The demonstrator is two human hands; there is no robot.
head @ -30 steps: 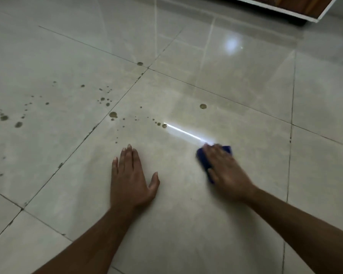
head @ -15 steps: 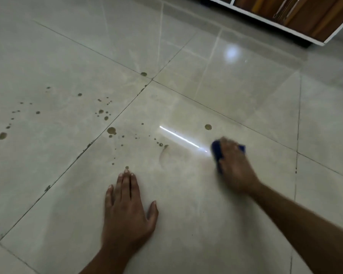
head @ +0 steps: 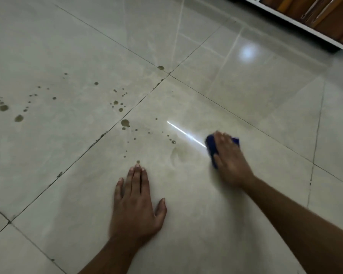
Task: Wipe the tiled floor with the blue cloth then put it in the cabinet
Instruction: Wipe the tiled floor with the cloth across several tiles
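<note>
Right hand (head: pixel 229 155) presses blue cloth (head: pixel 210 144), fingers extended. Left hand (head: pixel 136 210) flat, empty, on tiled floor (head: pixel 246 91); stains (head: pixel 125 122) lie leftward.

Glossy pale tiled floor (head: pixel 255 99) mirrors a round light spot (head: pixel 248 51); wooden cabinet (head: pixel 325 18) stands beyond.

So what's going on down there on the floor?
Someone is cleaning the tiled floor. Their right hand presses a blue cloth onto a tile, and their left hand lies flat on the same tile. Lots of brown spots dot the tiles to the left of the cloth, not yet wiped. The cabinet is across the floor, at the top right.
</note>
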